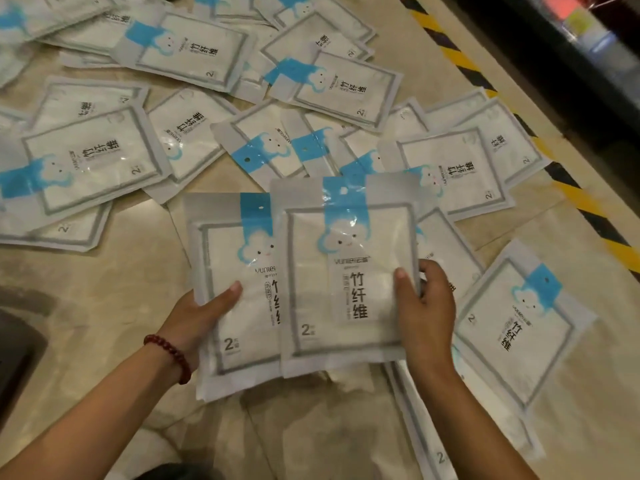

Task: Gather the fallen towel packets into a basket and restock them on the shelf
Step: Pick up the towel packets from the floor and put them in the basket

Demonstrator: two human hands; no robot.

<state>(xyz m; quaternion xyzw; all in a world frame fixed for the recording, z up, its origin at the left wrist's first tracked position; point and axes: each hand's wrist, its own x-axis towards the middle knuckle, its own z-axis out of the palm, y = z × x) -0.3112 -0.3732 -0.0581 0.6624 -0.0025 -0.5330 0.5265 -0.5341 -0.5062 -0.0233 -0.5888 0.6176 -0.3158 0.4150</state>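
Note:
Several white towel packets with blue cloud labels lie scattered over the beige floor [104, 299]. My left hand [197, 317] grips the left edge of one packet [239, 299], thumb on its front. My right hand [427, 306] holds a second packet [346, 271] by its right edge, thumb on the front. The right packet overlaps the left one, and both are held above the floor. Another packet [523, 327] lies flat to the right of my right hand. No basket is in view.
A yellow-and-black hazard stripe [568, 188] runs diagonally along the right side, with a dark shelf base [571, 64] beyond it. A dark object [14, 348] sits at the left edge. Bare floor shows at the lower left and bottom centre.

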